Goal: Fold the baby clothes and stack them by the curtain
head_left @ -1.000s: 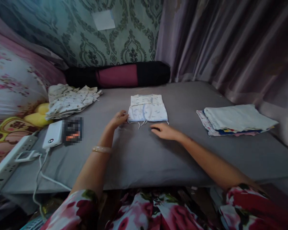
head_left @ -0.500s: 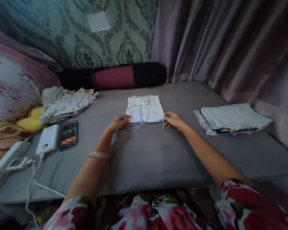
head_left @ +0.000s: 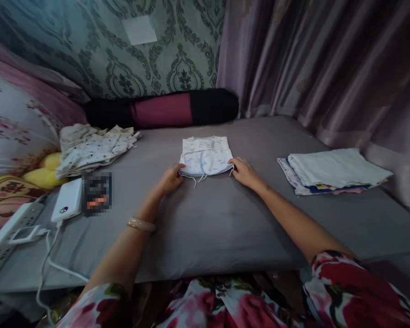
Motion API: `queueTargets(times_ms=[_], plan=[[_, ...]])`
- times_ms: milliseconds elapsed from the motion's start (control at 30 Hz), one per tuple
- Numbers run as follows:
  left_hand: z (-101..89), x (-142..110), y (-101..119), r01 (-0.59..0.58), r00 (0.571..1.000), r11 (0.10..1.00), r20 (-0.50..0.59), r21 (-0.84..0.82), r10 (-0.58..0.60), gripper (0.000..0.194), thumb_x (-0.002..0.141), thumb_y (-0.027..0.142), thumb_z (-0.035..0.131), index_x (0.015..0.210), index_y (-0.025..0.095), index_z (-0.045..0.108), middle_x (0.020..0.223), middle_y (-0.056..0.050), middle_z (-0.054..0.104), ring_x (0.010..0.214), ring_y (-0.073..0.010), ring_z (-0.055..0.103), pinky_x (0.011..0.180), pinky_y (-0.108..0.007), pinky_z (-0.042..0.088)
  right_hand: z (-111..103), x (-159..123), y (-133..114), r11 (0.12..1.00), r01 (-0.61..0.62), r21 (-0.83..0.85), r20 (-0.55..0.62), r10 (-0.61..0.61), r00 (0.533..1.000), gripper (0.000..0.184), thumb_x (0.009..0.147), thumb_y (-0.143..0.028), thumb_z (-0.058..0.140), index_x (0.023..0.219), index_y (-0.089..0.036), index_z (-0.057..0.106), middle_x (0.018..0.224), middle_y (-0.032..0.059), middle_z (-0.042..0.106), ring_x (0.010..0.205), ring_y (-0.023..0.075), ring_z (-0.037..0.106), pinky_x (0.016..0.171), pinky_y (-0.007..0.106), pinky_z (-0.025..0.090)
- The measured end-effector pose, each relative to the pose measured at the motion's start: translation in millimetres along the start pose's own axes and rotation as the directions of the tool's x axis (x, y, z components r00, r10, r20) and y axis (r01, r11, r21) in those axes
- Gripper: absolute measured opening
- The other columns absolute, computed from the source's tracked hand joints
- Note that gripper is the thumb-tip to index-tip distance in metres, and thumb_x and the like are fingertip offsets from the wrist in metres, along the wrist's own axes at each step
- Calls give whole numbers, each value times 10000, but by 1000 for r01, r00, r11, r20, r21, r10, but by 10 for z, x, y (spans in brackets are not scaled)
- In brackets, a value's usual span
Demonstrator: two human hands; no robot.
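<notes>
A small white baby garment (head_left: 207, 155) with pale blue prints and blue trim lies folded on the grey bed sheet (head_left: 205, 218). Thin white ties hang from its near edge. My left hand (head_left: 171, 177) pinches the near left corner, thumb on top. At the near right corner, my right hand (head_left: 243, 172) pinches the edge in the same way. Between the two hands the near edge sags in a curve, its corners slightly raised.
Folded cloths (head_left: 335, 168) are stacked at the right. Rumpled spotted clothes (head_left: 99, 148) lie at the back left. Nearer are a white power bank (head_left: 67, 199), a power strip (head_left: 13, 237) and cables. A black and maroon bolster (head_left: 162, 109) rests along the wall.
Both hands have closed more firmly on the garment's near corners and lifted them slightly. The near edge, straight before, now curves.
</notes>
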State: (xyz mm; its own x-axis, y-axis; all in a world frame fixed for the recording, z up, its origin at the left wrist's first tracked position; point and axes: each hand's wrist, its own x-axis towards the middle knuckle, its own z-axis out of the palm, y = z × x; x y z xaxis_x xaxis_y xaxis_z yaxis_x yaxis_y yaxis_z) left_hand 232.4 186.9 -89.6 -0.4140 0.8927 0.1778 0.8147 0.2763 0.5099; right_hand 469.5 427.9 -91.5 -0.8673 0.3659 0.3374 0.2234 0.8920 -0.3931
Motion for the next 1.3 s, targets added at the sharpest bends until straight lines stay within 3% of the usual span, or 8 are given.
queueTargets(times_ms=[167,267,467,667,967,1100,1200,1300], plan=[[26,2,4,-99,983,955,-120,278,137,365,805,192,538,1162,174,615,1110,-119,562,1025,-248,539,909,-409,468,-43,45,-75,973,28,-229,-68,-44,997,261,800,-124,544,1035,-169,649,1148,140,582,1070,279,507,903,405,435],[-6,-5,52,-226,967,908,-34,353,254,408,863,183,499,1265,196,572,1318,-126,537,1235,-273,469,1046,-464,390,-34,66,-49,960,167,-224,-3,-172,985,437,810,-59,489,1221,-157,601,1353,141,530,1260,277,446,1018,446,391],[-51,16,91,-327,942,886,185,328,279,415,909,116,374,1259,185,586,1322,-86,609,1283,-191,502,1142,-413,317,8,76,89,950,305,-71,219,-284,934,532,880,-9,344,1336,-181,557,1384,99,556,1300,186,490,1108,409,361],[-197,-45,176,-362,925,878,234,313,298,478,842,65,412,1265,212,581,1298,-64,632,1220,-168,563,1112,-388,370,-179,-22,15,954,297,-46,231,-279,932,544,861,15,375,1324,-191,573,1360,81,579,1274,175,522,1093,379,393],[-318,-650,475,-369,907,921,263,122,328,465,867,91,404,1257,255,597,1234,-68,665,1152,-198,605,991,-362,471,-504,-551,-283,956,281,81,307,-292,906,673,781,55,407,1339,-290,563,1342,19,598,1233,176,555,1064,387,426],[-289,-668,549,-276,947,955,197,108,252,416,893,130,397,1244,236,592,1215,-81,661,1101,-209,622,928,-347,492,-534,-550,-340,966,225,125,277,-252,927,708,777,48,384,1364,-319,530,1335,3,600,1205,167,572,1036,378,452],[-202,-506,586,-140,990,971,56,192,132,393,904,149,400,1239,240,583,1181,-81,657,1028,-213,636,879,-331,493,-447,-417,-350,980,171,103,166,-187,968,699,785,40,362,1386,-288,506,1357,24,574,1216,176,556,1016,362,463],[-105,-284,631,-30,994,962,-93,271,57,382,904,148,403,1237,216,578,1146,-100,642,1047,-232,607,891,-339,473,-316,-248,-344,996,83,39,46,-84,995,654,796,25,356,1371,-237,523,1295,63,600,1171,200,572,980,345,473]])
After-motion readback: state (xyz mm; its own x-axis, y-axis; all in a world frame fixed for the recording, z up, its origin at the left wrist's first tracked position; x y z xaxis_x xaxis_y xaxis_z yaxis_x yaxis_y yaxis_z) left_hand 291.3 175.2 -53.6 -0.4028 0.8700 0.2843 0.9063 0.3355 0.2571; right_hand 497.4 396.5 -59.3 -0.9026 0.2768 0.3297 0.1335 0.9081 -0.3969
